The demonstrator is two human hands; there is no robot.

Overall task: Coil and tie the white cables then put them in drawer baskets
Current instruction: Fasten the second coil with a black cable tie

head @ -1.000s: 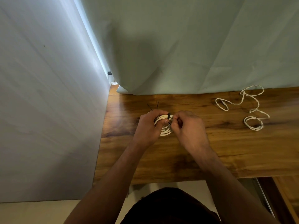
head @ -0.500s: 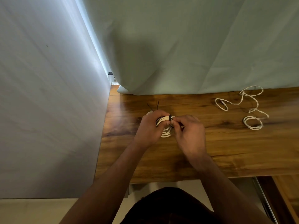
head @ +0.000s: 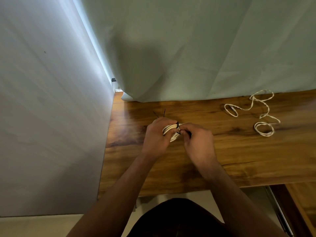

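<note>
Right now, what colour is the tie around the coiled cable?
The tie is black; head view shows it.

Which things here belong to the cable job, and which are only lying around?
Belong to the job: coiled white cable, held by the left hand; black tie around it, pinched by the right hand; loose white cable on the wooden table; thin black strands beyond the hands, perhaps spare ties.
Only there: curtain; grey panel; small black object beside the curtain.
</note>
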